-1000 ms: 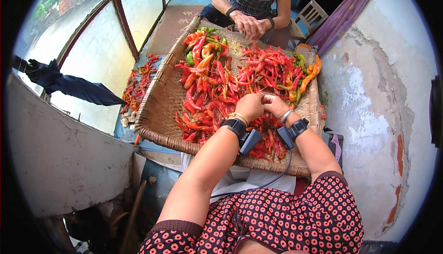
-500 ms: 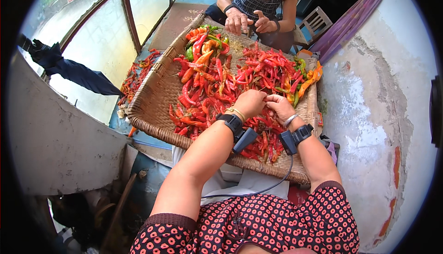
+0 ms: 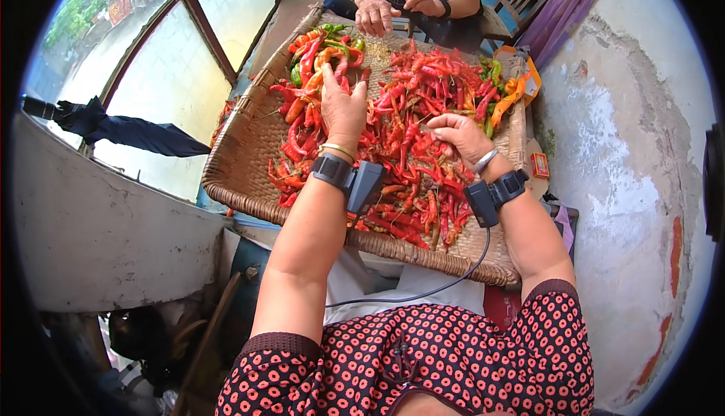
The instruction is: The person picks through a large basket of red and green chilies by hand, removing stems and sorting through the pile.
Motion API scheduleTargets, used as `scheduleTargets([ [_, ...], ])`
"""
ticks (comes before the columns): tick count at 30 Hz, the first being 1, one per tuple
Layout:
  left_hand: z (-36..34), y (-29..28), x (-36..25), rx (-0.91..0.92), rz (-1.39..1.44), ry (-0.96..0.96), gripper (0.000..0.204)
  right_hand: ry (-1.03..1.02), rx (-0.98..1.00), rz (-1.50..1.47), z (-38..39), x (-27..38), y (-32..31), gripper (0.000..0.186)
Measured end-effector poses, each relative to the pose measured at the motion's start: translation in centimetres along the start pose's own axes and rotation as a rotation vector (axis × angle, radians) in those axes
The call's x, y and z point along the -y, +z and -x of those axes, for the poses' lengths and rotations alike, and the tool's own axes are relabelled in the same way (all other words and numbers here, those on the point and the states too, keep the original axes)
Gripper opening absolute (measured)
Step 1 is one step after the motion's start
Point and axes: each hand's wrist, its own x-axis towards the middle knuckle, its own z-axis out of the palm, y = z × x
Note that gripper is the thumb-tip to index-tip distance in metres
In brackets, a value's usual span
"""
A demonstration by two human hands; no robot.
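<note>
My left hand (image 3: 344, 114) reaches over the far left heap of chili peppers (image 3: 308, 117), index finger and thumb apart. Its fingertips are at an orange chili pepper (image 3: 326, 57); the other fingers are partly hidden. Over the right part of the heap, my right hand (image 3: 467, 139) is closed with its fingers curled toward the thumb. Whatever it may hold is too small to make out. Mostly red chili peppers (image 3: 423, 87) fill the shallow woven basket (image 3: 245, 140), which rests across my lap.
Opposite me sits a person whose hands (image 3: 375, 14) hover above the basket's far edge. Green and orange peppers (image 3: 502, 98) lie at the far right. A folded dark umbrella (image 3: 143, 132) is at left, a rough wall (image 3: 604, 189) at right, and a wooden chair (image 3: 521, 0) behind.
My hands, together over the middle of the peppers before, have parted. The left went far and left to the heap; the right is slightly farther away. The other person's hands have moved apart a little.
</note>
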Motion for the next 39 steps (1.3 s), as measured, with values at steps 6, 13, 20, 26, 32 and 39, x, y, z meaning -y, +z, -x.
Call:
scheduleTargets([
  [6, 3.1, -0.3, -3.7, 1.103, 0.55, -0.133, 0.039, -0.034, 0.052, -0.086, 0.2, 1.1, 0.6, 0.014],
  [13, 4.8, -0.6, -4.9, 1.291, 0.569, -0.181, 0.031, -0.038, 0.133, -0.461, 1.6, 0.6, -0.1, 0.016],
  [20, 5.1, 0.2, -4.0, 1.279, 0.412, -0.251, 0.012, -0.076, 0.164, -0.529, 1.8, 0.2, -0.9, 0.023],
  [26, 3.9, 0.5, -2.7, 1.105, 0.367, -0.254, 0.015, -0.087, 0.082, -0.28, 1.1, -0.6, -2.3, 0.02],
  [32, 0.4, 0.3, 0.5, 0.157, 0.12, -0.005, 0.036, -0.068, 0.062, -0.198, 1.0, -0.8, -3.7, 0.018],
  [39, 4.0, 0.3, -3.5, 1.356, 0.486, -0.109, 0.041, -0.085, 0.171, -0.384, 0.8, -1.6, -1.8, 0.018],
])
